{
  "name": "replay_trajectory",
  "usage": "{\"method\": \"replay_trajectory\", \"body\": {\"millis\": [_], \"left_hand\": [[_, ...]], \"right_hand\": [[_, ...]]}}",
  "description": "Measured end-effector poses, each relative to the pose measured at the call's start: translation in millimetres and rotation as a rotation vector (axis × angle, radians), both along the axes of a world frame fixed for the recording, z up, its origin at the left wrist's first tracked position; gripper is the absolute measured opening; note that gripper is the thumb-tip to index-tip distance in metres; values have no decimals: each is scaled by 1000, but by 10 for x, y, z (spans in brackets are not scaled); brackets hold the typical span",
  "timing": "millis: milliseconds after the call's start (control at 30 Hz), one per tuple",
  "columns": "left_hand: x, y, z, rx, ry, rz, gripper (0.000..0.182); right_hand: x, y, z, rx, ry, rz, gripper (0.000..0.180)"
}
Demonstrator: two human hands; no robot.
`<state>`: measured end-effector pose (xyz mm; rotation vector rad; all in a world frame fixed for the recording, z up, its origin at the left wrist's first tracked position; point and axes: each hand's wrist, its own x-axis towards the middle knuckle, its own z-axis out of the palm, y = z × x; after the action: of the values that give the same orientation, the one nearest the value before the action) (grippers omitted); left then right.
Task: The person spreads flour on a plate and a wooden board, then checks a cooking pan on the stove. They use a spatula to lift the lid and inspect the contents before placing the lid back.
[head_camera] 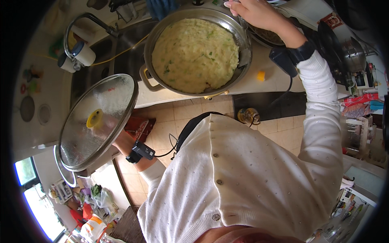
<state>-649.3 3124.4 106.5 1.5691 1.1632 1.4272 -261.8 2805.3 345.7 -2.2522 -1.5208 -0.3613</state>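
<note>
A wide metal pan [148, 45] stands on the counter with a thick, pale yellow pancake [194, 56] flecked with green across most of its base. At the pan's right edge, the flat blade of a metal spatula [244, 57] rests beside the pancake. My right hand [253, 12], near the top of the view, is closed round the spatula's handle, which it partly hides. To the left of the pan, my left hand [104, 129] grips a glass lid [100, 136] from behind, at its yellow knob [94, 118]. The lid is tilted and its glass is fogged with droplets.
A dark sink with a curved faucet [68, 33] lies left of the pan, crossed by a yellow cord [127, 50]. A small yellow cap [261, 76] sits on the counter [273, 83]. Another pan [267, 35] is partly behind my right forearm. A bottle [249, 116] stands on the floor.
</note>
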Motion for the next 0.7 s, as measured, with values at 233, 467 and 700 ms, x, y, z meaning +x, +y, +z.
{"method": "replay_trajectory", "body": {"millis": [233, 467, 700], "left_hand": [[108, -19, -30, 124, -302, -64, 25], [-144, 205, -300, 159, 22, -61, 41], [-156, 267, -285, 89, -18, -11, 43]], "right_hand": [[327, -518, -150, 258, 525, 95, 10], [247, -964, -360, 447, 845, 37, 8], [381, -766, -231, 193, 565, 178, 7]]}}
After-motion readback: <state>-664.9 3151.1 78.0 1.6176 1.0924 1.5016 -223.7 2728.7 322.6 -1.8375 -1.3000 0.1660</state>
